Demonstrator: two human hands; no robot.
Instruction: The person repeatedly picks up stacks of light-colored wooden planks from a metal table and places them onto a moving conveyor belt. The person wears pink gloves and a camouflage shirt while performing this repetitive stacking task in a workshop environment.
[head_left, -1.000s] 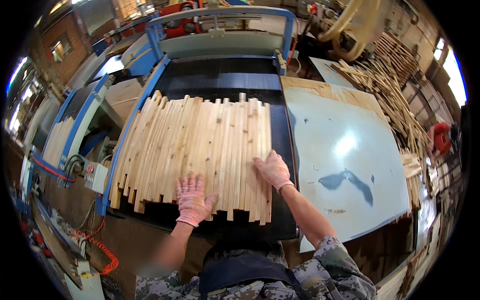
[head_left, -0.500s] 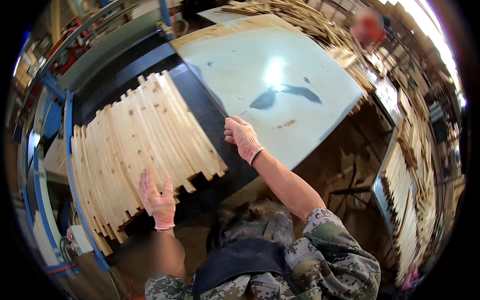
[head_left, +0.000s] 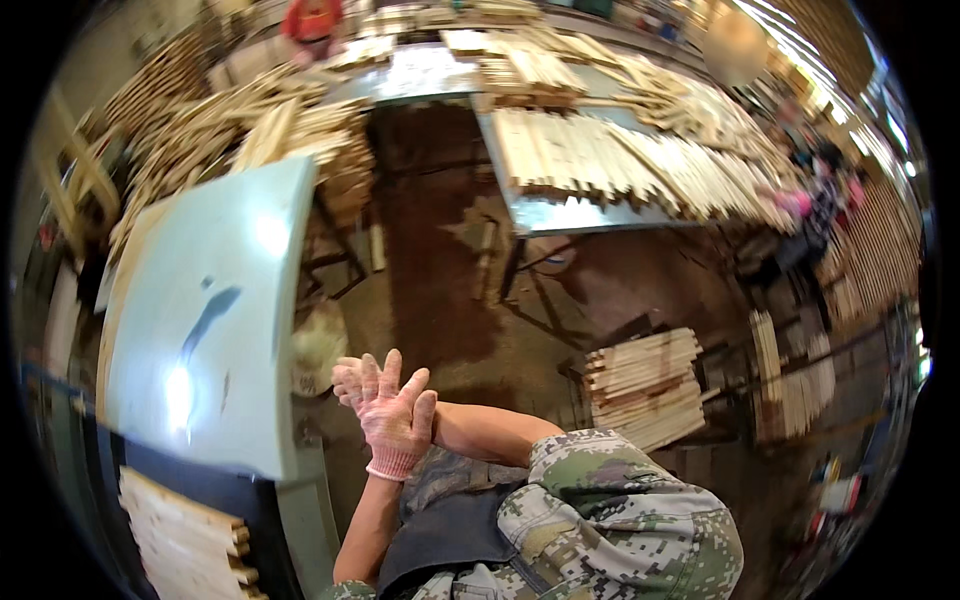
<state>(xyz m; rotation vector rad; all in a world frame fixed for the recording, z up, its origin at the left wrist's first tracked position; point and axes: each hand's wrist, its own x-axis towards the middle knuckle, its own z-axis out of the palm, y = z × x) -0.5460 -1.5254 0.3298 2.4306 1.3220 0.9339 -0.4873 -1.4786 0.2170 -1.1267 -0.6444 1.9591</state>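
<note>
My left hand (head_left: 393, 425), in a pink knit glove, is raised in front of my body with its fingers spread, and it holds nothing. It crosses over my right wrist. My right hand (head_left: 346, 382) is behind it, its gloved fingers showing only in part at the left. Whether they are curled is hidden. To the left of both hands is a pale blue-green tabletop (head_left: 225, 320) with a dark smear and a bright reflection. Below that, a row of pale wooden strips (head_left: 180, 530) lies on a dark surface at the lower left.
More wooden strips (head_left: 590, 155) lie on a table ahead to the right. A stack of strips (head_left: 645, 390) stands on the floor at the right. Loose strips (head_left: 190, 150) are heaped at the far left. A person (head_left: 815, 205) is at the far right, another person (head_left: 312, 25) at the back.
My view has turned to the right, so the strips and blue-green tabletop now sit at the left. My hands have left the strips and tabletop edge and come together before my body.
</note>
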